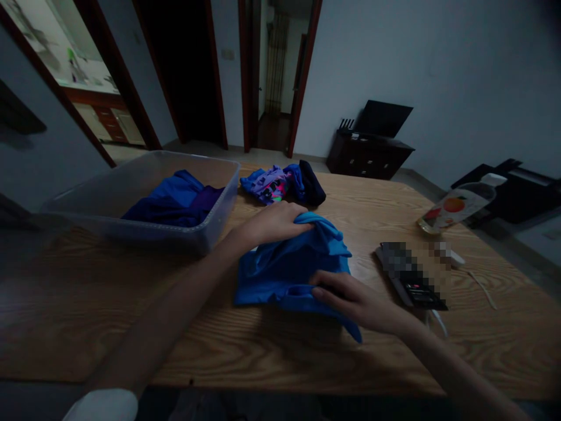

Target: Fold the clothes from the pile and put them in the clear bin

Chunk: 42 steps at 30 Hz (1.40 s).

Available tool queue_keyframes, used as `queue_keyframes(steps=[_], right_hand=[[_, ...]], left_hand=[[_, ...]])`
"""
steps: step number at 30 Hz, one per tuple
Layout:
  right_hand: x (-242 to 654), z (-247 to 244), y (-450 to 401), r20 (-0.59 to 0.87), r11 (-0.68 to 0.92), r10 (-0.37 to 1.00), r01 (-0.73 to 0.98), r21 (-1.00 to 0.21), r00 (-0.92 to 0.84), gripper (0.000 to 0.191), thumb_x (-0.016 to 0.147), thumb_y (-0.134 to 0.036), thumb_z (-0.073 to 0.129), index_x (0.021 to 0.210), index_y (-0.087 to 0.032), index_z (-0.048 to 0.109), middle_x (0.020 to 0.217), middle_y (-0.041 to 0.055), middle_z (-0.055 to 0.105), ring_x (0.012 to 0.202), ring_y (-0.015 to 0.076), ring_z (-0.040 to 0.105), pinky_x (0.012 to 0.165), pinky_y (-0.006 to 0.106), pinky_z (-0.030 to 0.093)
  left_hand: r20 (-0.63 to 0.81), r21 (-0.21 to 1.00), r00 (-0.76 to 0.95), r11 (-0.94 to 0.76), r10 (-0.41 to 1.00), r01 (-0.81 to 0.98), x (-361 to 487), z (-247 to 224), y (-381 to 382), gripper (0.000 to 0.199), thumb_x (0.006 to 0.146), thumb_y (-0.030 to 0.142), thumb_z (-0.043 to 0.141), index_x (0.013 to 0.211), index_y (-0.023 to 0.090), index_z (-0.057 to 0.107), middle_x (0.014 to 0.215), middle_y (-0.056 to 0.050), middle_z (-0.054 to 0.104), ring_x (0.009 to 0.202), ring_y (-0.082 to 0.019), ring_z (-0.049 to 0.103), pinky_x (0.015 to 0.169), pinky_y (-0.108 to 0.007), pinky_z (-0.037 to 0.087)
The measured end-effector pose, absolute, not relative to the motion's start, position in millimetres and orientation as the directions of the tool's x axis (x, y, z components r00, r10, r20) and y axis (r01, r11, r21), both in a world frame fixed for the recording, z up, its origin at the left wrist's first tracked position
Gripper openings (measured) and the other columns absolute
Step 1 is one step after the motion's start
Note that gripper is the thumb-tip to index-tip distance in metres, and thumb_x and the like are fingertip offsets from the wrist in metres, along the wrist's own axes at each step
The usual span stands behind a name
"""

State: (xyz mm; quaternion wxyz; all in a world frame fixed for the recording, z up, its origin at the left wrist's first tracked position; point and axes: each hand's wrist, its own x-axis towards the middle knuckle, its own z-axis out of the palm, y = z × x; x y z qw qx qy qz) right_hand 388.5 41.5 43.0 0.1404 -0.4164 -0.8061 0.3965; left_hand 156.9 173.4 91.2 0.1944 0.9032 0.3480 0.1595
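Observation:
A piece of bright blue clothing (289, 269) lies partly folded on the wooden table in front of me; its exact kind is not clear. My left hand (280, 221) grips its far edge, fingers closed on a raised fold of the cloth. Nearer to me, my right hand (350, 295) pinches the cloth's near edge between thumb and fingers. Between both hands the fabric stands up loosely, and one corner hangs down towards the front right.
At the left, a clear plastic bin (201, 231) holds blue and purple clothes (179, 199). Behind the hands lie rolled patterned and dark clothes (280, 182). To the right are a partly blurred dark package (409, 278), a white cable (482, 289) and a clear bottle (460, 204).

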Motion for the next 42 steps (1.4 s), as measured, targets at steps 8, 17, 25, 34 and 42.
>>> queue_keyframes(steps=[8, 17, 25, 34, 42], right_hand=[[397, 38, 111, -0.269, 0.295, 0.712, 0.625, -0.723, -0.648, 0.052, 0.095, -0.064, 0.076, 0.130, -0.025, 0.078, 0.124, 0.0041, 0.081, 0.110, 0.0277, 0.076, 0.096, 0.034, 0.060], [397, 28, 138, -0.102, 0.527, 0.658, 0.553, -0.646, -0.746, 0.032, 0.108, -0.034, 0.057, 0.118, -0.019, 0.082, 0.119, 0.0026, 0.084, 0.113, 0.0222, 0.078, 0.104, 0.030, 0.058], [374, 8, 110, 0.113, 0.608, 0.772, 0.677, -0.415, -0.625, 0.041, 0.109, -0.013, 0.041, 0.132, -0.018, 0.075, 0.141, 0.0163, 0.073, 0.135, 0.0347, 0.068, 0.121, 0.051, 0.050], [388, -46, 25, 0.085, 0.677, 0.735, 0.718, -0.163, -0.673, 0.075, 0.115, -0.049, 0.052, 0.178, -0.018, 0.024, 0.178, 0.0201, 0.035, 0.166, 0.0387, 0.034, 0.131, 0.065, 0.037], [446, -51, 11, 0.332, 0.484, 0.849, 0.857, -0.176, -0.411, 0.055, 0.113, -0.042, 0.056, 0.162, -0.020, 0.043, 0.146, 0.0194, 0.068, 0.133, 0.0351, 0.068, 0.109, 0.054, 0.060]], left_hand=[[0.185, 0.481, 0.719, -0.700, 0.670, 0.529, 155, 89, 174, 0.031, 0.110, 0.041, 0.061, 0.115, 0.019, 0.081, 0.116, -0.006, 0.083, 0.106, -0.025, 0.076, 0.087, -0.030, 0.051], [0.187, 0.455, 0.720, -0.709, 0.668, 0.540, 159, 91, 168, 0.027, 0.108, 0.040, 0.063, 0.110, 0.019, 0.080, 0.114, -0.006, 0.082, 0.105, -0.026, 0.075, 0.083, -0.031, 0.050], [0.233, 0.375, 0.651, -0.684, 0.723, 0.625, 162, 94, 164, 0.027, 0.109, 0.042, 0.063, 0.106, 0.019, 0.076, 0.108, -0.009, 0.081, 0.103, -0.029, 0.075, 0.083, -0.034, 0.051], [0.165, 0.333, 0.720, -0.725, 0.674, 0.603, 166, 96, 153, 0.026, 0.110, 0.040, 0.062, 0.110, 0.019, 0.077, 0.115, -0.010, 0.081, 0.107, -0.030, 0.077, 0.089, -0.036, 0.054], [0.112, 0.211, 0.807, -0.808, 0.579, 0.550, 171, 79, 135, 0.030, 0.108, 0.043, 0.059, 0.102, 0.020, 0.079, 0.108, -0.010, 0.081, 0.102, -0.032, 0.077, 0.087, -0.039, 0.057]])
